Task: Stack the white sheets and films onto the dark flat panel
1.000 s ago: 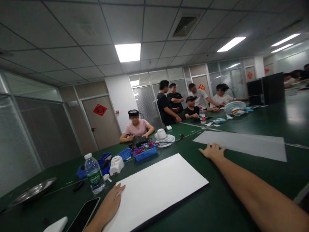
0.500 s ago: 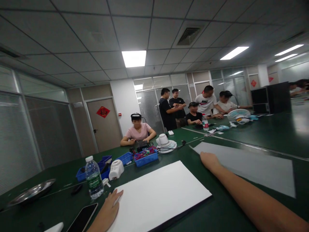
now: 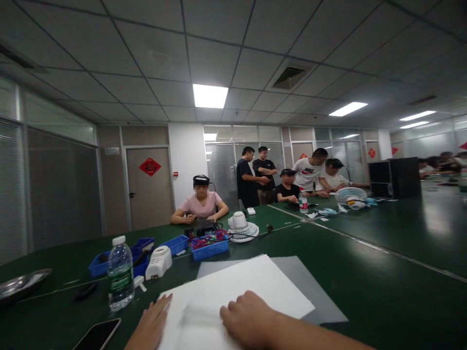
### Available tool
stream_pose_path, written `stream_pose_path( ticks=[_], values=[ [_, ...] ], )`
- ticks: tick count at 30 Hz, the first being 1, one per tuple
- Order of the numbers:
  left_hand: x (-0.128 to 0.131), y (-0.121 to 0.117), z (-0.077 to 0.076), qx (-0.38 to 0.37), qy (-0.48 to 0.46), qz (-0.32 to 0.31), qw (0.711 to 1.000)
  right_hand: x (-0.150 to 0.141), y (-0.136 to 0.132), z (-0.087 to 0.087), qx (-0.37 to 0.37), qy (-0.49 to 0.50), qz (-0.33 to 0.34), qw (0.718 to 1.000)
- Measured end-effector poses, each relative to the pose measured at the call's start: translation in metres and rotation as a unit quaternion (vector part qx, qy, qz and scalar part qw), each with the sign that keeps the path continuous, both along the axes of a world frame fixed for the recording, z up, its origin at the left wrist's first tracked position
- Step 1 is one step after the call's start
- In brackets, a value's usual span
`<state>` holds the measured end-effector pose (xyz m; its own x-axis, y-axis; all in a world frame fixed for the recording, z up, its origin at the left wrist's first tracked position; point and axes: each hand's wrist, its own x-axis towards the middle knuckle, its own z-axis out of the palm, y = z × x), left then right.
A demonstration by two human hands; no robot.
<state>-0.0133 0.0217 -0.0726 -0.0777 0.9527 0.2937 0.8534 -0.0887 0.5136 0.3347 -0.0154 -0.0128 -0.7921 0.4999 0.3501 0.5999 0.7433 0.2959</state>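
Observation:
A white rectangular board or stack of paper (image 3: 204, 287) lies before me on the green table. My left hand (image 3: 151, 321) rests on its left edge, fingers stretched out and flat. A thin greyish see-through sheet (image 3: 314, 291) shows past the board's far and right edges. Whether it passes over or under the white surface is hard to tell. Over the board's near part, my right hand (image 3: 251, 316) has its fingers curled, apparently on the thin sheet. A blurred fold or shadow shows left of its fingertips, which are partly hidden.
A water bottle (image 3: 120, 274) and a phone (image 3: 98, 335) are at left, with a metal dish (image 3: 27, 284) beyond. Blue bins (image 3: 209, 250), a white housing (image 3: 159, 262) and fan parts (image 3: 242, 231) stand ahead. A person in pink (image 3: 200, 204) sits across the table.
My right hand has moved left and nearer, bringing the greyish sheet from the right side to the board. My left hand stays on the board's left edge. The view has shifted slightly.

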Motion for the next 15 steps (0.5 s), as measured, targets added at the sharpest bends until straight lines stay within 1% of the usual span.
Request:
stream_pose_path(
  ticks=[1,3,5,8,11,15],
  values=[
    [0.001,0.001,-0.001,0.001,-0.004,-0.002,1.000,-0.011,-0.006,-0.005,0.008,-0.025,0.022,0.999],
    [0.002,0.003,-0.002,-0.002,-0.005,-0.003,1.000,-0.024,-0.013,-0.013,0.033,-0.065,0.051,0.996],
    [0.003,0.002,-0.001,-0.007,0.001,-0.003,1.000,-0.026,-0.017,-0.017,0.056,-0.072,0.089,0.992],
    [0.003,0.000,0.002,-0.014,0.022,-0.005,1.000,-0.020,-0.020,-0.016,0.067,-0.045,0.141,0.987],
    [0.004,-0.003,0.005,-0.024,0.037,-0.007,0.999,-0.015,-0.021,-0.012,0.035,-0.005,0.168,0.985],
    [0.008,-0.007,0.010,-0.034,0.048,-0.007,0.998,-0.014,-0.020,-0.010,-0.029,0.028,0.205,0.978]
  ],
)
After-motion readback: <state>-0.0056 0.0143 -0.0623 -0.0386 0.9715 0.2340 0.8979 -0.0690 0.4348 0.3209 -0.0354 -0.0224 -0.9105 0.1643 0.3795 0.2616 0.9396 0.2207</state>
